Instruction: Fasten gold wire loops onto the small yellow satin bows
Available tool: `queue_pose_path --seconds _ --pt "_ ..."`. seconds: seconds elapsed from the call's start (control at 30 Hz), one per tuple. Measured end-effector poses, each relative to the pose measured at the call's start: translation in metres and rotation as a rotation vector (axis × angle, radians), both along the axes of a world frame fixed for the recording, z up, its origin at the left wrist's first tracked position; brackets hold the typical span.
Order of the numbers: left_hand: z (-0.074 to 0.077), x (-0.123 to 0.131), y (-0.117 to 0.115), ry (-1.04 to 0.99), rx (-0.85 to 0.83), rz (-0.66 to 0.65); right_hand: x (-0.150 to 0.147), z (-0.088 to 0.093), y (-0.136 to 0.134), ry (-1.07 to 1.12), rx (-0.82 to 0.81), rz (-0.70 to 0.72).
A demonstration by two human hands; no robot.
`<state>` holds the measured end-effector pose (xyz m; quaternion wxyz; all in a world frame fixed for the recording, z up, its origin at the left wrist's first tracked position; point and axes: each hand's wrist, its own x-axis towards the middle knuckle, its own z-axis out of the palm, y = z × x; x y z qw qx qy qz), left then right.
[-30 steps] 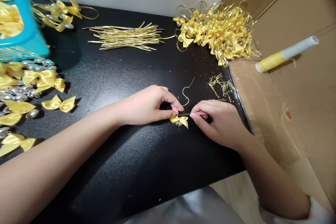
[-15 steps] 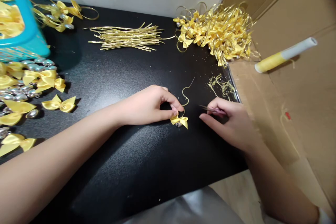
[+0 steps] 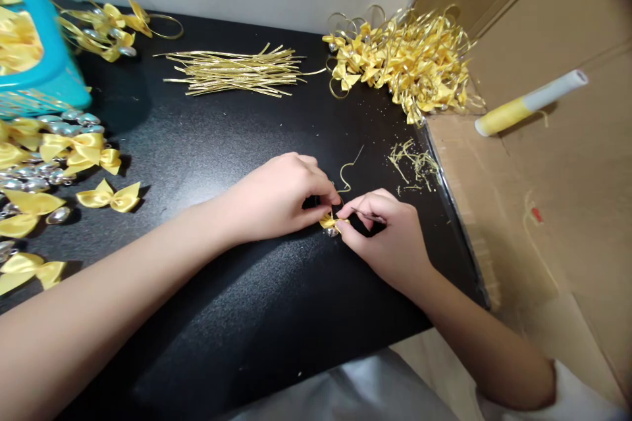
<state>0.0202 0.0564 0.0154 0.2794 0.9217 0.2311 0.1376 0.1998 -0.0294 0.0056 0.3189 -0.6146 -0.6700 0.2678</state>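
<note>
A small yellow ribbon bow (image 3: pixel 330 222) with a silver bead lies on the black table (image 3: pixel 237 316), and a thin gold cord (image 3: pixel 347 174) curls up from it. My left hand (image 3: pixel 279 196) pinches the bow from the left with thumb and fingers closed. My right hand (image 3: pixel 388 237) is closed against the bow's right side, its fingertips touching the bow. A thin dark tool (image 3: pixel 368 215) pokes out between the right hand's fingers; I cannot make out what it is.
A bundle of gold cords (image 3: pixel 237 70) lies at the back, with a heap of finished bows (image 3: pixel 405 62) to its right. More bows and silver beads (image 3: pixel 44 164) lie at left beside a blue basket (image 3: pixel 34 59). Cardboard (image 3: pixel 543 177) with a yellow-white tube (image 3: pixel 528 102) borders the right edge.
My right hand drew back to the right from the bow, then came back left and now touches it again. The left hand stayed on the bow.
</note>
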Motion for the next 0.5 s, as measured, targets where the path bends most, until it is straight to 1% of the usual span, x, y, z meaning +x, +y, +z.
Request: queue_pose_path --seconds 0.1,0.17,0.3,0.5 --pt "-0.0009 0.0003 0.0012 0.032 0.141 -0.056 0.0010 -0.0002 0.0011 -0.005 0.018 0.019" --pt "-0.0021 0.0010 0.0020 0.043 0.195 -0.085 0.0010 -0.0009 0.0020 -0.009 0.017 0.031" --pt "-0.0025 0.0021 0.0023 0.045 0.229 -0.103 0.0006 -0.0008 0.0044 -0.038 0.007 0.048" --pt "-0.0020 0.0023 -0.0003 0.058 0.261 -0.067 -0.0041 0.0004 0.0070 -0.032 -0.039 -0.015"
